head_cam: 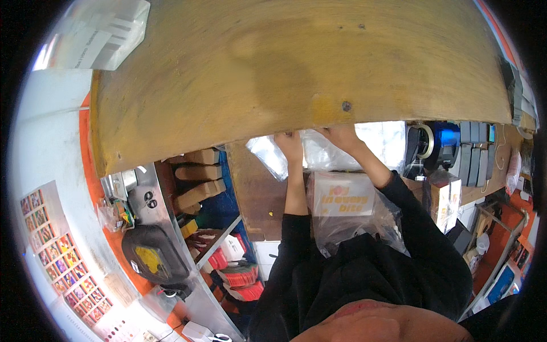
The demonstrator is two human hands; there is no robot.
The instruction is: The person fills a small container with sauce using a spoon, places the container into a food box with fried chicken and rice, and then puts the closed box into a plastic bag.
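My left hand [291, 143] is at the front edge of a wooden board [239, 85], its fingers curled and partly hidden under it. Clear plastic bags [273, 156] lie right beside that hand. My right hand [343, 137] reaches over a stack of clear plastic packaging [329, 154], and the board's edge covers its fingertips. Whether either hand grips the plastic cannot be made out. Between my forearms, near my chest, a clear plastic bag holds white printed paper packaging [344, 201]. Part of a brown wooden tabletop [260, 192] shows left of it.
To the right are a blue-and-black tape dispenser [442, 145], several dark grey devices [474, 156] and a plastic-wrapped box [444, 203]. On the left, a metal counter [149, 199] bears a black tray [156, 256]. Shelves below hold cardboard packaging [201, 191] and red-and-white cartons [239, 273].
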